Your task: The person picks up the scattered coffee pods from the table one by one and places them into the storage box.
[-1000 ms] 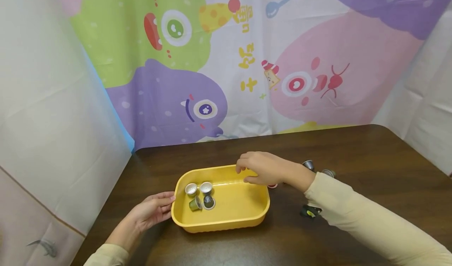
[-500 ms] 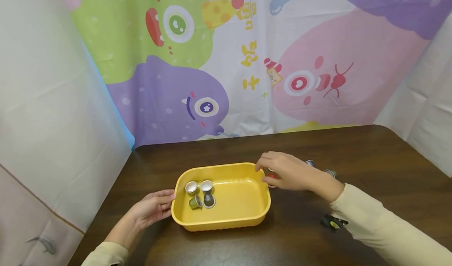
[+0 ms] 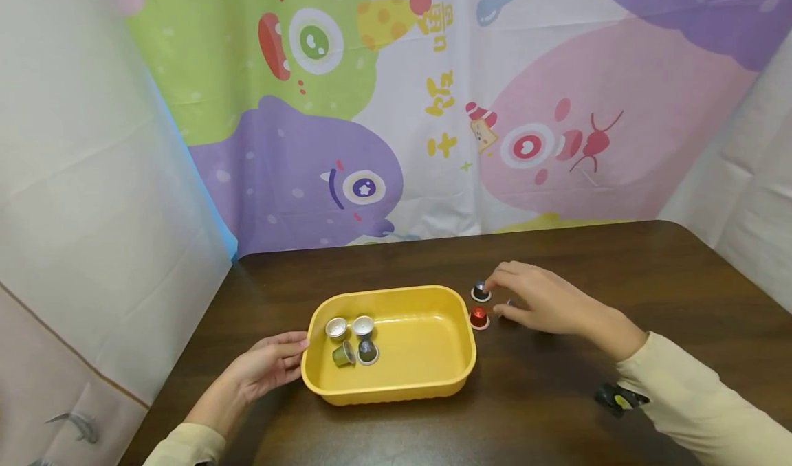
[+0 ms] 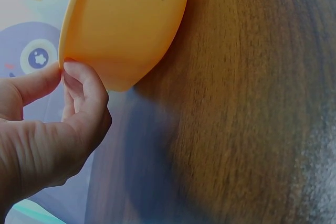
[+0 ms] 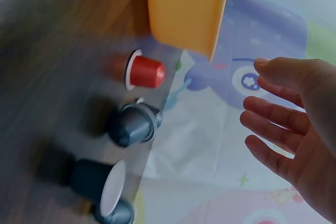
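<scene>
My left hand (image 3: 266, 366) pinches the left rim of a yellow plastic basin (image 3: 386, 389) between thumb and fingers. The left wrist view shows the thumb and forefinger meeting at the basin rim (image 4: 67, 24). Several coffee capsules lie in the basin's left half: two with silver lids up, a green one (image 3: 342, 354) on its side and a dark one (image 3: 368, 350) standing lid down. To the basin's right, my right hand (image 3: 551, 304) hovers holding nothing, fingers loosely bent. Close to its fingertips, a red capsule (image 3: 479, 317) and a dark capsule (image 3: 480, 291) stand on the table.
In the right wrist view, a blue-grey capsule (image 5: 128, 124) and a dark green capsule (image 5: 92, 179) are on the brown table (image 3: 526, 411). My right wrist wears a black strap with a device (image 3: 621, 398). A cartoon-print cloth (image 3: 433, 198) hangs behind the table.
My right hand has moved right, from over the basin's back right corner to beyond its edge, uncovering the red and dark capsules. The left hand keeps its grip on the rim.
</scene>
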Tool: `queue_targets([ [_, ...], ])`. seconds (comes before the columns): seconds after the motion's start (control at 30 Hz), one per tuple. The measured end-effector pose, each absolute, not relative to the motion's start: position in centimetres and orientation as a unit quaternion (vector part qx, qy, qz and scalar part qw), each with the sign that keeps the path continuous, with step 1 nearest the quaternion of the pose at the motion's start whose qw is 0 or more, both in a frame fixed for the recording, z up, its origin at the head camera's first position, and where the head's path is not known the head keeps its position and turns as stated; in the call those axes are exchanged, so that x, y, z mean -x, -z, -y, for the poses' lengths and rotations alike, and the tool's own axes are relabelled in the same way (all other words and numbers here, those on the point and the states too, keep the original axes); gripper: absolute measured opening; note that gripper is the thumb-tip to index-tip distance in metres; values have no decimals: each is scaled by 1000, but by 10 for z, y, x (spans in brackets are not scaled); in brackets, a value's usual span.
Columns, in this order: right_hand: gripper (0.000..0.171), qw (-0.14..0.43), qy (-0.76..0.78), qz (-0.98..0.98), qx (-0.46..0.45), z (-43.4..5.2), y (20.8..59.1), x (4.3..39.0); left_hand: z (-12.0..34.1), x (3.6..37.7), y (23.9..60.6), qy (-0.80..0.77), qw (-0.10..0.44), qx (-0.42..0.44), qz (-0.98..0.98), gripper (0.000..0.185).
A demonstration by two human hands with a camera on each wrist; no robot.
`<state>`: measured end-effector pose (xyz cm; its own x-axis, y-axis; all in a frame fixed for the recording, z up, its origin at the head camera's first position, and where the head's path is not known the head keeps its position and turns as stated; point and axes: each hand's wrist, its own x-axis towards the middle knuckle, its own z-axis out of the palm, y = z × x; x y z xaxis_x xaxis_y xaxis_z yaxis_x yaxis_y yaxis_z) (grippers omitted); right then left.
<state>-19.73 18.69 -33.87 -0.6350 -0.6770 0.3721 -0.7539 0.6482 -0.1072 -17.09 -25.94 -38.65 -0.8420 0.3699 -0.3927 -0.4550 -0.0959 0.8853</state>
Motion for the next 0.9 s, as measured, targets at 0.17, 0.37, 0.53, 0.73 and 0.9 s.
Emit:
queue_targets([
  [0.17,28,155,-123,903,-382,-200,343,195,260,171,387,-736,279,36,-616,38],
  [0.37,29,162,-109,908,-370,-213,348,193,259,171,386,-732,276,37,-621,44],
  [0.53,29,178,-98,905,-374,-223,354,190,258,170,386,-733,277,37,-620,43],
  [0.73,32,202,-81,898,-382,-232,365,189,257,170,386,-733,277,38,-620,47],
  [0.9,28,228,-65,887,-395,-239,375,192,257,170,385,-732,275,41,-622,44],
])
